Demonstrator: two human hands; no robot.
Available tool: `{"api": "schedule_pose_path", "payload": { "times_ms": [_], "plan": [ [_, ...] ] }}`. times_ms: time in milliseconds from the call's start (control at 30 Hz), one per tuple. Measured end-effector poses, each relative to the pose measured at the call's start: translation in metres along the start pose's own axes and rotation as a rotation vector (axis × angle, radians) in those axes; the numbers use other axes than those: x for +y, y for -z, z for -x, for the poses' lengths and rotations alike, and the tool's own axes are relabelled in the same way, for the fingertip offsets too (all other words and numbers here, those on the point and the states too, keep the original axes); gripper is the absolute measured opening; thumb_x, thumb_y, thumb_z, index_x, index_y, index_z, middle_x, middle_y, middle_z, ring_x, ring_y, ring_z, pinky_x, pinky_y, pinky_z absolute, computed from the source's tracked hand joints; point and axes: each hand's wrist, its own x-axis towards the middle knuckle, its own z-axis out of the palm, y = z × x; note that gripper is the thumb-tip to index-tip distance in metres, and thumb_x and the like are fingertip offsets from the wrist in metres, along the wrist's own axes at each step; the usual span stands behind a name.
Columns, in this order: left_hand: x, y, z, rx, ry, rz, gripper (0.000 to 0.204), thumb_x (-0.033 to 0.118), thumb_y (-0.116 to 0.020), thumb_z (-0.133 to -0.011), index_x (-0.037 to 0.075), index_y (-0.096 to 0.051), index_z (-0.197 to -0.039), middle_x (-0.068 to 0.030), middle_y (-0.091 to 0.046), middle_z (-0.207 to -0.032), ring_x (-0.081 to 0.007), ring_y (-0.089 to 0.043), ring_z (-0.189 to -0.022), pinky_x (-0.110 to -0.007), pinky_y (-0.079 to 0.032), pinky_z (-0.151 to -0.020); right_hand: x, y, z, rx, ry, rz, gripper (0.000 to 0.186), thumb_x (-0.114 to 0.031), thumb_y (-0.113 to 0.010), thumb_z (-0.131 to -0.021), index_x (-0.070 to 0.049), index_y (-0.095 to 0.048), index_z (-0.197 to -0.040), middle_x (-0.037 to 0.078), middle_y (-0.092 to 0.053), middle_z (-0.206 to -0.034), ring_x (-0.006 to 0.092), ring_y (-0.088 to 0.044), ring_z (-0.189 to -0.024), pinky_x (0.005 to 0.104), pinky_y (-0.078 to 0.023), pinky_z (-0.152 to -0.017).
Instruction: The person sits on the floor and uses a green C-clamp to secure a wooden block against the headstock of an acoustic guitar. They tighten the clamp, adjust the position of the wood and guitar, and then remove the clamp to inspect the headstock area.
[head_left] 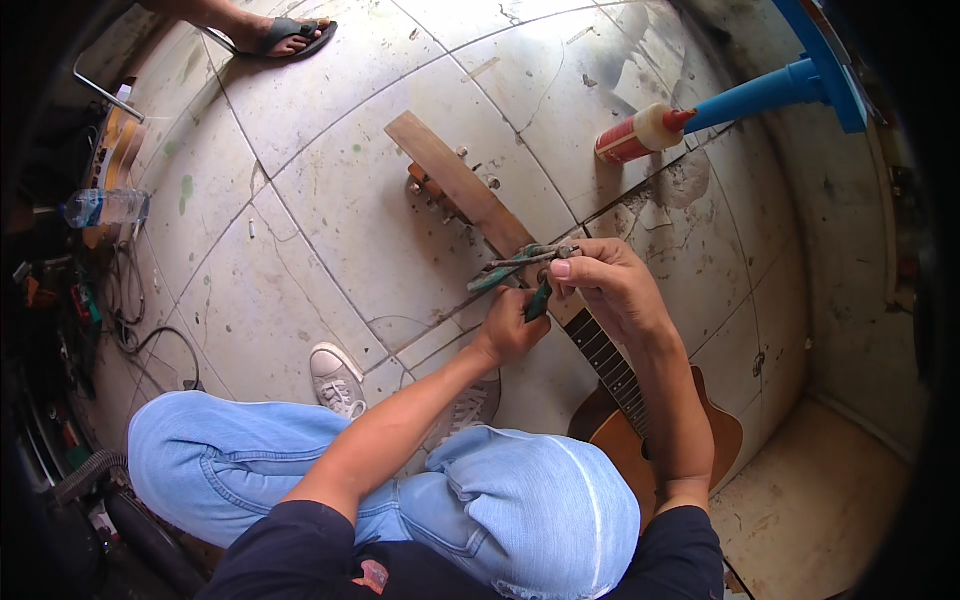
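Observation:
An acoustic guitar (722,430) slants across the floor in front of me, its fretted neck (605,365) running up and left to a headstock with metal tuning pegs (492,182). A flat wooden strip (450,175) lies along the headstock end. Green and dark grey cord (515,262) is looped around the neck near the strip's lower end. My left hand (512,325) is closed around a green length of it, beside the neck. At the loops' right end, my right hand (605,280) pinches the cord between thumb and fingers; the exact grip is partly hidden.
A red-and-cream glue bottle (632,136) lies on the tiles by a blue stand leg (755,95). At the left are a plastic water bottle (108,207), cables (125,290) and tools. Another person's sandalled foot (290,38) rests at the top left.

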Motion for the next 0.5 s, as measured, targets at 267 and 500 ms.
{"api": "schedule_pose_path", "payload": {
  "times_ms": [267, 500],
  "plan": [
    [-0.005, 0.002, 0.0, 0.007, -0.094, -0.019, 0.027, 0.021, -0.061, -0.075, -0.001, -0.048, -0.066, -0.0202, -0.043, -0.057, -0.0325, -0.048, -0.051, -0.041, -0.041, -0.055, -0.041, -0.028, 0.045, 0.298, 0.589, 1.622, 0.033, -0.036, -0.073, -0.094, -0.007, -0.063, -0.08, 0.008, -0.061, -0.07, 0.023, -0.063, -0.068, 0.0363, -0.049, -0.058],
    [-0.001, -0.004, -0.001, 0.054, -0.087, -0.012, 0.026, 0.019, -0.059, -0.076, -0.001, -0.048, -0.065, -0.0226, -0.047, -0.058, -0.0346, -0.054, -0.053, -0.044, -0.042, -0.055, -0.001, -0.041, 0.041, 0.645, 0.594, 1.842, 0.035, -0.03, -0.074, -0.092, -0.01, -0.054, -0.072, 0.005, -0.058, -0.064, 0.0233, -0.061, -0.057, 0.038, -0.046, -0.052]
  ]
}}
